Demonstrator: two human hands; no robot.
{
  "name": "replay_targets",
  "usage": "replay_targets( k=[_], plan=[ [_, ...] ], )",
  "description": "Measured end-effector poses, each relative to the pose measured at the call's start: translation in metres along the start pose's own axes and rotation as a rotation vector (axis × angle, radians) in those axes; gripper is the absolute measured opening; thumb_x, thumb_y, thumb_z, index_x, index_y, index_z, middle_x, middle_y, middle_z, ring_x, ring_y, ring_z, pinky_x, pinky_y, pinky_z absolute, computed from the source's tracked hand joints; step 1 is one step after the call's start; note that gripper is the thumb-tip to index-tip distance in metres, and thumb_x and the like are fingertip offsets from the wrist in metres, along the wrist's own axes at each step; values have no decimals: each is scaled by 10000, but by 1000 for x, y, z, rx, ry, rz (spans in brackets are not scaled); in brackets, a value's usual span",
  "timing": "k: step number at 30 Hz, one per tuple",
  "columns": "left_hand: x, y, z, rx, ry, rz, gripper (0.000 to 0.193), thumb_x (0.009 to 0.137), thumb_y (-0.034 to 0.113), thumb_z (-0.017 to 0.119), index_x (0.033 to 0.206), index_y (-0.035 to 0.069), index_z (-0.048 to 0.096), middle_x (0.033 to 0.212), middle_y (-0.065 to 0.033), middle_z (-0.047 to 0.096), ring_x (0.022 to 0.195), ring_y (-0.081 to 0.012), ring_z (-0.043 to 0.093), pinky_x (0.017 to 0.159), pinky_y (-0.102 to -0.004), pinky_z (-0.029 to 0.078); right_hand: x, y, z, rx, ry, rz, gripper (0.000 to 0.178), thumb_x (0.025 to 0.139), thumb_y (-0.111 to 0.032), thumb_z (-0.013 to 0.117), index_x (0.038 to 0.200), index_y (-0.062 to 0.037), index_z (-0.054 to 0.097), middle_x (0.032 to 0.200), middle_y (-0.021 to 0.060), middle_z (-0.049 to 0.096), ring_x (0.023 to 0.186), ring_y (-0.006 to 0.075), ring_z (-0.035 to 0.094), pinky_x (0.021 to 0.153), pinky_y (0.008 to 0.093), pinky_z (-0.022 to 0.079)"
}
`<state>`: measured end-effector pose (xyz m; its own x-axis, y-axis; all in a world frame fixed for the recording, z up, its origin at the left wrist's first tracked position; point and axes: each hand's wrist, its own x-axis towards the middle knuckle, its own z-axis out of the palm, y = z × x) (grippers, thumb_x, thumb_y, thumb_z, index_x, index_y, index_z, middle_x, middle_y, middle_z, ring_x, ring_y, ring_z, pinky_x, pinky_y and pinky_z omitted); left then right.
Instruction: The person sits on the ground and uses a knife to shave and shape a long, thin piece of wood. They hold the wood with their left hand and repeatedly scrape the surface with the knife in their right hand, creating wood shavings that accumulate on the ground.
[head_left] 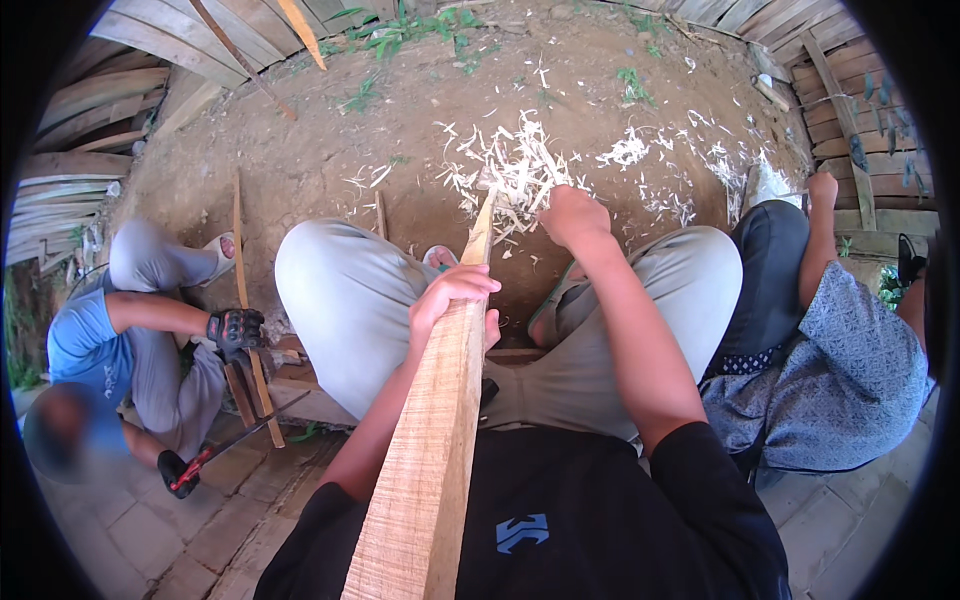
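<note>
A long pale wooden stake (pixel 420 470) runs up from the lower edge between my knees and narrows to a point at its far end. My left hand (pixel 455 300) is wrapped round its middle, thumb on the right side. Just right of the tapered end, my right hand (pixel 575 218) is closed in a fist. Whatever it grips is hidden by the fingers. Curled wood shavings (pixel 520 165) lie heaped on the dirt beyond the tip and beside this fist.
At left, a co-worker in black gloves (pixel 235 328) holds a thin wooden strip (pixel 240 240) and a red-handled saw (pixel 205 455). Another person in a patterned top (pixel 865 370) sits close at my right. Stacked boards (pixel 95 110) stand along the far left; a plank wall (pixel 865 120) stands far right.
</note>
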<state>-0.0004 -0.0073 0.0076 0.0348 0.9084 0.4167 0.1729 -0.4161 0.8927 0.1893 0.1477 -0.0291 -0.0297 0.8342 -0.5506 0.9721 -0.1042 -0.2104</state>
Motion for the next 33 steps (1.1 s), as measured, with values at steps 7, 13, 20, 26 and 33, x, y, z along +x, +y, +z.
replay_targets(
  k=[7,13,20,26,33],
  plan=[
    [2,2,-3,-11,-57,-41,301,774,-67,700,1009,54,556,1020,-135,698,1106,-285,648,1085,-494,430,-12,-7,-9,10,17,-31,293,893,-188,613,1112,-21,713,1142,212,718,1091,368,696,951,437,550],
    [3,1,-3,-8,-61,-24,304,767,-61,703,1007,58,561,1025,-134,695,1099,-291,641,1103,-508,409,-1,-14,28,-74,99,-55,230,920,-153,591,1082,-39,708,1076,209,733,1013,352,727,865,439,587],
    [6,1,-1,5,-55,-22,307,761,-53,715,1009,60,575,1022,-123,697,1093,-293,643,1099,-496,416,27,-14,68,-82,77,-58,225,938,-75,560,1112,-7,686,1072,206,738,1025,332,730,864,419,593],
    [3,-1,-3,28,-34,0,291,764,-48,729,990,63,584,1020,-110,703,1095,-293,647,1072,-475,437,23,-10,59,44,43,-74,271,929,-74,533,1145,6,676,1161,249,701,1096,359,697,931,442,562],
    [5,5,-6,50,-52,-8,293,753,-63,728,982,61,593,1012,-110,706,1078,-293,652,1061,-466,450,-21,-21,14,-10,14,-84,260,912,-69,546,1115,-7,697,1140,239,709,1084,367,701,916,445,568]
  ],
)
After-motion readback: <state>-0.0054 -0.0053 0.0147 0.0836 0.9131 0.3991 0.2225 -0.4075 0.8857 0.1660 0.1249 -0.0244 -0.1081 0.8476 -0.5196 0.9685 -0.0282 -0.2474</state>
